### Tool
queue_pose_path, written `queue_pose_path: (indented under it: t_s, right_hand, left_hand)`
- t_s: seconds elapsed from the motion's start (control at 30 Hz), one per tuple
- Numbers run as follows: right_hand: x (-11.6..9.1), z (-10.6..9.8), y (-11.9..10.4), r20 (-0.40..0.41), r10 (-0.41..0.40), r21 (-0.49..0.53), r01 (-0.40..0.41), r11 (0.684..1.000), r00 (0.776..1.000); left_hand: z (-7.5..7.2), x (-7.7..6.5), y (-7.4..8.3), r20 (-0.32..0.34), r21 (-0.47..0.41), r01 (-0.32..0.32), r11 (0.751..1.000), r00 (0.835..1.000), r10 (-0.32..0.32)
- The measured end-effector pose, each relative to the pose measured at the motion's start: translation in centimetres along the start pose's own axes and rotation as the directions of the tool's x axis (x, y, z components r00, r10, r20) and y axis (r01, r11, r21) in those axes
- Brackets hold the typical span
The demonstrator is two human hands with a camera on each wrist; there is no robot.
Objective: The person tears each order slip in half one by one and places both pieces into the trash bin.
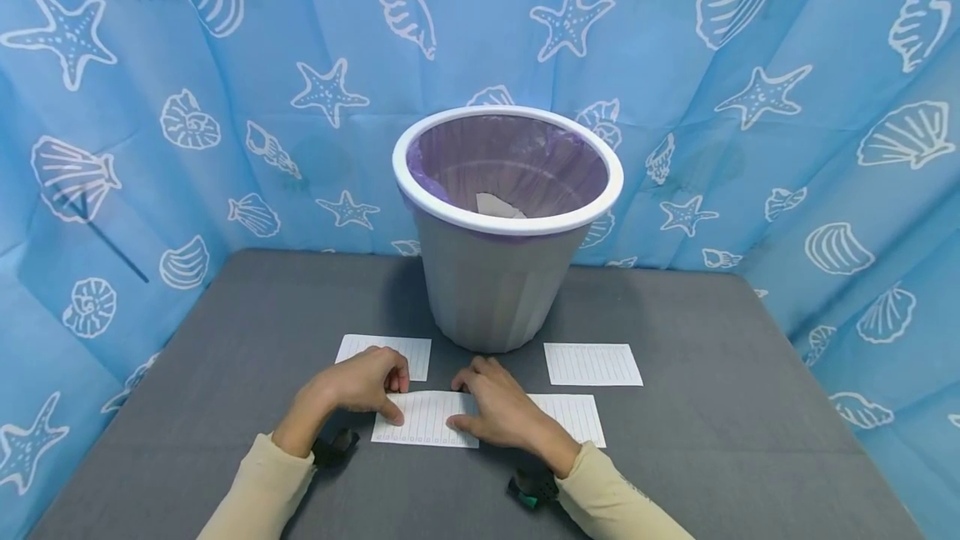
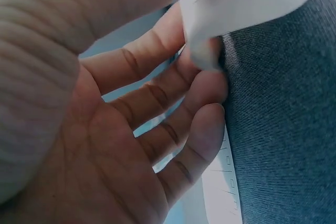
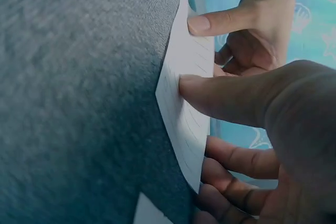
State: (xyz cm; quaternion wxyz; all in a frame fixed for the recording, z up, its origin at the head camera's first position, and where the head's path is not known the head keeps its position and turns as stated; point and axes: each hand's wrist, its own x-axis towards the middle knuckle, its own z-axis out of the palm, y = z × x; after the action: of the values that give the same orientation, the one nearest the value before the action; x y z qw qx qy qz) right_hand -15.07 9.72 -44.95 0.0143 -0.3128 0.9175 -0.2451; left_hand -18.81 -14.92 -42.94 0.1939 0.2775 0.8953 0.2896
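In the head view, a white lined paper slip (image 1: 431,417) with a row of small boxes along its near edge lies between both hands at the table's front. My left hand (image 1: 366,382) pinches its left part, thumb on top and fingers at the far edge. At its right end my right hand (image 1: 501,408) holds it likewise, the thumb pressing the lined face. The right wrist view has the slip (image 3: 181,61) raised at an edge, both thumbs on it. A curved part of the paper (image 2: 252,6) rises off the cloth in the left wrist view.
Three more lined slips lie around: one behind my left hand (image 1: 418,354), one at right (image 1: 596,365), one partly under my right hand (image 1: 577,417). Behind stands a grey bin (image 1: 495,282) with a white rim, purple liner and paper inside. A blue shell-patterned curtain (image 1: 315,15) surrounds the grey table.
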Motion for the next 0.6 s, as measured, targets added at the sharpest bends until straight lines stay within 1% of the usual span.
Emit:
queue_pose_path:
  t_s: [0.13, 0.23, 0.33, 0.4, 0.47, 0.53, 0.6]
  right_hand:
    - [-0.1, 0.1, 0.0, -0.006, 0.034, 0.055, -0.034, 0.998, 0.999]
    - [0.0, 0.0, 0.0, -0.008, 0.053, 0.107, -0.052, 0.993, 0.999]
    - [0.1, -0.5, 0.1, -0.008, 0.058, 0.174, -0.055, 0.983, 0.998]
    - [0.1, -1.0, 0.2, -0.016, 0.048, 0.230, -0.043, 0.972, 0.999]
    - [0.1, -1.7, 0.4, -0.032, 0.031, 0.286, -0.021, 0.958, 0.999]
    - [0.1, -2.6, 0.5, -0.058, 0.019, 0.338, 0.002, 0.941, 0.998]
    - [0.0, -3.6, 0.6, -0.090, 0.025, 0.384, 0.011, 0.923, 0.996]
  left_hand:
    - [0.0, 0.2, 0.0, 0.006, -0.015, -0.021, 1.000, 1.000, 0.021]
    - [0.0, 0.3, -0.2, 0.017, -0.054, -0.073, 0.996, 0.997, 0.074]
    - [-0.1, 0.4, -0.4, 0.005, -0.099, -0.144, 0.985, 0.989, 0.145]
    - [-0.3, 0.4, -0.3, -0.028, -0.123, -0.179, 0.976, 0.984, 0.177]
    - [-0.6, 0.2, 0.1, -0.081, -0.140, -0.202, 0.969, 0.978, 0.192]
    - [-0.9, 0.0, 0.6, -0.139, -0.162, -0.204, 0.965, 0.973, 0.183]
    - [-1.1, -0.2, 1.3, -0.198, -0.179, -0.216, 0.960, 0.963, 0.180]
